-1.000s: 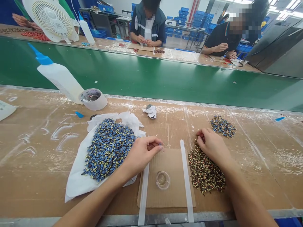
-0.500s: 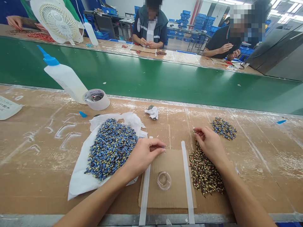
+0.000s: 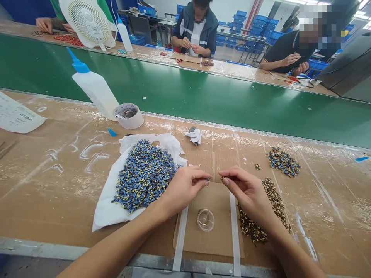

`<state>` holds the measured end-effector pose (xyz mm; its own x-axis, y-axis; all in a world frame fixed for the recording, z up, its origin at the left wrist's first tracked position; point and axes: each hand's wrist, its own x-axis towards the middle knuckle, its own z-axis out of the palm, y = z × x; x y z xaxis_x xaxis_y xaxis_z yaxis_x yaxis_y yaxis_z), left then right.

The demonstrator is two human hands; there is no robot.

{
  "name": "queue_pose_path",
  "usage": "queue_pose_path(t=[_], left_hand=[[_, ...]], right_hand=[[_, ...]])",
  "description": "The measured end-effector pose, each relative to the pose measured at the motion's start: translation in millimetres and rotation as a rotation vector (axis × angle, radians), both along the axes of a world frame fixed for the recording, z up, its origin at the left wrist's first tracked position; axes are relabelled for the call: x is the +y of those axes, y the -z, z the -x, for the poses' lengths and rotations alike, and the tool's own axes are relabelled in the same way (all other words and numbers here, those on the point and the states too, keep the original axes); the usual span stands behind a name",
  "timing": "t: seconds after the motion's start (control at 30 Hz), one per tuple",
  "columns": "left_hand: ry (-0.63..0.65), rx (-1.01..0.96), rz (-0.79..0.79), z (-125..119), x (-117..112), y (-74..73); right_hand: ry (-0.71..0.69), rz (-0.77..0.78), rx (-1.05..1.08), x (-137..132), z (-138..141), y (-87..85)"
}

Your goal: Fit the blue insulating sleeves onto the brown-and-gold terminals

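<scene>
My left hand [image 3: 182,187] pinches a small blue piece at its fingertips, just right of a heap of blue and yellow pieces [image 3: 143,175] lying on a white sheet [image 3: 107,210]. My right hand [image 3: 246,191] pinches a tiny dark piece and faces the left hand, fingertips a few centimetres apart. Both hover over a taped cardboard pad [image 3: 208,235] with a small clear dish [image 3: 205,219] on it. A heap of dark brown and yellow pieces [image 3: 275,202] lies under and beside my right wrist.
A smaller mixed pile [image 3: 283,161] lies at the right. A glue bottle [image 3: 94,88], a tape roll [image 3: 129,116] and a crumpled tissue [image 3: 194,136] stand behind. Beyond runs a green conveyor belt [image 3: 203,96]; other people work at the far bench beside a fan [image 3: 87,23].
My right hand has left the dark heap and moved left to meet the left hand, carrying a small piece. The left hand stayed near the pad. The view shifted left.
</scene>
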<state>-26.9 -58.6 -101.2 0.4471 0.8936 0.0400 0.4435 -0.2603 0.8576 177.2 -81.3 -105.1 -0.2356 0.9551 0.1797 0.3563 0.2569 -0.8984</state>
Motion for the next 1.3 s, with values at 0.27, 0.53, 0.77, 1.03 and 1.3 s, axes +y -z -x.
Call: queue_pose_path(t=[0.27, 0.53, 0.77, 1.03, 1.3], left_hand=[[0.046, 0.103, -0.120, -0.2, -1.4, 6.5], [0.031, 0.159, -0.229, -1.8, -2.3, 8.6], [0.042, 0.154, -0.262, -0.4, -3.0, 11.1], [0.070, 0.153, -0.264, -0.8, -3.1, 11.7], [0.118, 0.138, -0.274, -1.1, -4.2, 11.5]], right_hand=[[-0.020, 0.253, 0.167, -2.7, 10.8, 9.7], [0.096, 0.367, 0.220, -2.1, 11.5, 10.7], [0.080, 0.333, 0.174, -3.6, 10.2, 12.8], [0.027, 0.270, 0.106, -5.3, 10.6, 13.0], [0.021, 0.193, 0.045, -6.3, 10.8, 13.8]])
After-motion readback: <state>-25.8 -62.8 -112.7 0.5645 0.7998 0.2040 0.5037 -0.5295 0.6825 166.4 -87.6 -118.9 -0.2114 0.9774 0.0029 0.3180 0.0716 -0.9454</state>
